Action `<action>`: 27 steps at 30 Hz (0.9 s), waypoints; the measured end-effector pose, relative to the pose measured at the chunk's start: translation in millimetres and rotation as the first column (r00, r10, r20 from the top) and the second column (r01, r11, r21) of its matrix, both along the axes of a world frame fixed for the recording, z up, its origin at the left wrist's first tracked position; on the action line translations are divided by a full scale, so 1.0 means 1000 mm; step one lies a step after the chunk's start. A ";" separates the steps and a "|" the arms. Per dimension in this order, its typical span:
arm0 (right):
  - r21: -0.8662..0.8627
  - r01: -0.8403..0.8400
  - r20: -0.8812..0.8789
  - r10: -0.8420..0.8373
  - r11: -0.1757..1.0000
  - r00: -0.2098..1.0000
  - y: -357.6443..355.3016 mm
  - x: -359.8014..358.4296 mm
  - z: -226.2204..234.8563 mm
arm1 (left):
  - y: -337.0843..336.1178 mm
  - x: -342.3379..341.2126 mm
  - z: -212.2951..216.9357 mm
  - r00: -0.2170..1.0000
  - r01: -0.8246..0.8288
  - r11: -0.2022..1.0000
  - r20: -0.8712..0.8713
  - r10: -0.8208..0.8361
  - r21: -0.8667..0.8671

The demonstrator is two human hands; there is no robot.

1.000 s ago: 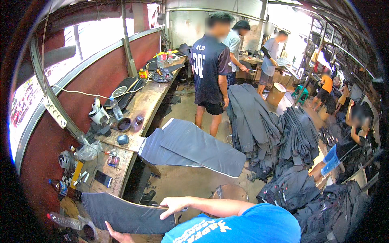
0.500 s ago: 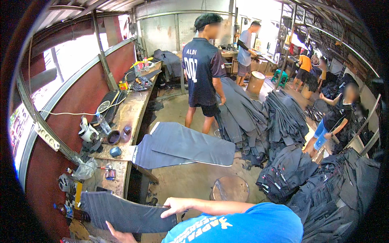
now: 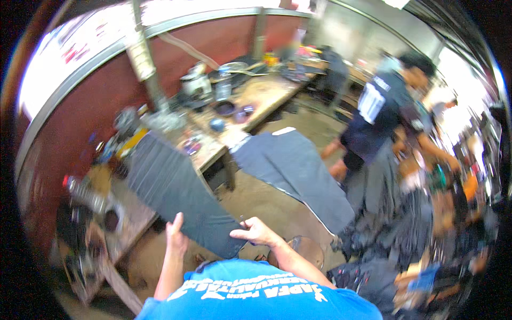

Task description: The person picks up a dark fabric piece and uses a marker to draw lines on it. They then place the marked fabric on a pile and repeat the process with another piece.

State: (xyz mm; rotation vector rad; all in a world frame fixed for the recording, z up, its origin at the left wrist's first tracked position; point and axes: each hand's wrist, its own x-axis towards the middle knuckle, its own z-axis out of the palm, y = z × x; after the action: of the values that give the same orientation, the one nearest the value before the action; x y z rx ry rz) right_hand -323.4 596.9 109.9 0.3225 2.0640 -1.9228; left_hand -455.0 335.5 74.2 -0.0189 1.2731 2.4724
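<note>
A long dark grey fabric panel stretches from the cluttered bench down toward my body. My right hand pinches its near right corner, thumb on top and the other fingers partly hidden. Beside the panel's near left edge is my left hand, its visible fingers stretched upward against the cloth. Further off, more dark cut panels lie one over another on a narrow board jutting from the bench, their far ends hanging over.
Along the red wall the wooden bench carries a clear bottle, a dark bowl and small tools. A round stool stands near my right arm. A co-worker bends over heaped dark garments at right.
My view has swung left. The held panel now slants down toward me, with both hands nearer its close end. The co-worker has gone from standing upright to bending forward.
</note>
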 end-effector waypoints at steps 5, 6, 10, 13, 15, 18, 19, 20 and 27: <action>-0.176 -0.152 -0.046 0.146 0.972 0.988 -0.047 -0.035 -0.006 | -0.046 0.025 0.001 0.955 -0.292 0.956 0.071 0.289 0.026; -0.144 -0.254 0.022 0.259 0.957 0.966 -0.056 -0.043 -0.011 | -0.062 0.032 0.001 0.948 -0.318 0.943 0.054 0.314 0.095; -0.165 -0.460 0.089 0.478 0.873 0.874 -0.116 -0.076 -0.029 | -0.129 0.037 -0.004 0.848 -0.511 0.858 0.135 0.513 -0.047; -0.232 -0.551 -0.017 0.563 0.802 0.827 -0.164 -0.099 -0.035 | -0.177 0.040 -0.009 0.798 -0.583 0.812 0.189 0.572 0.001; -0.248 -0.597 -0.102 0.593 0.763 0.799 -0.198 -0.122 -0.033 | -0.217 0.027 -0.010 0.790 -0.604 0.797 0.134 0.599 -0.002; -0.131 -0.650 -0.102 0.642 0.748 0.760 -0.243 -0.157 -0.028 | -0.273 -0.012 -0.009 0.796 -0.605 0.795 0.068 0.602 0.052; -0.129 -0.665 -0.132 0.652 0.736 0.747 -0.262 -0.167 -0.027 | -0.287 -0.022 -0.010 0.803 -0.595 0.799 0.080 0.590 0.087; -0.129 -0.640 0.005 0.645 0.758 0.764 -0.279 -0.176 -0.027 | -0.305 -0.023 -0.012 0.810 -0.586 0.794 0.076 0.582 0.160; -0.096 -0.585 0.113 0.593 0.805 0.797 -0.379 -0.207 -0.021 | -0.388 -0.047 -0.042 0.771 -0.625 0.779 0.117 0.626 -0.048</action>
State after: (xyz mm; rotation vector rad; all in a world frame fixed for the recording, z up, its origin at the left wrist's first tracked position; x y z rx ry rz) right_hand -530.7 217.8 89.4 -0.1896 1.7346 -1.5152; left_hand -501.6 -52.7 32.0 -0.7078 1.3803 2.9451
